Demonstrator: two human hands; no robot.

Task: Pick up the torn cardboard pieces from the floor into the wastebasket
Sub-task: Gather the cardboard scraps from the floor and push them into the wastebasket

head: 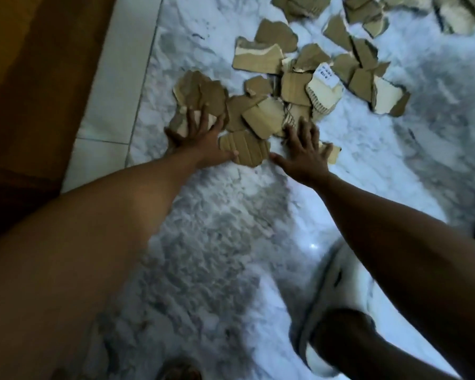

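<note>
Head view: left hand (200,133) and right hand (305,149) lie spread flat, fingers pressing the near edge of the torn cardboard pieces (263,116) on the marble floor (231,229). Beyond that heap, more pieces lie scattered. Wastebasket possibly out of view; most of the task remains.

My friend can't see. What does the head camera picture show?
Two hands, left hand and right hand, press flat with spread fingers on torn cardboard pieces scattered over a white marble floor. No wastebasket is clearly visible.
</note>
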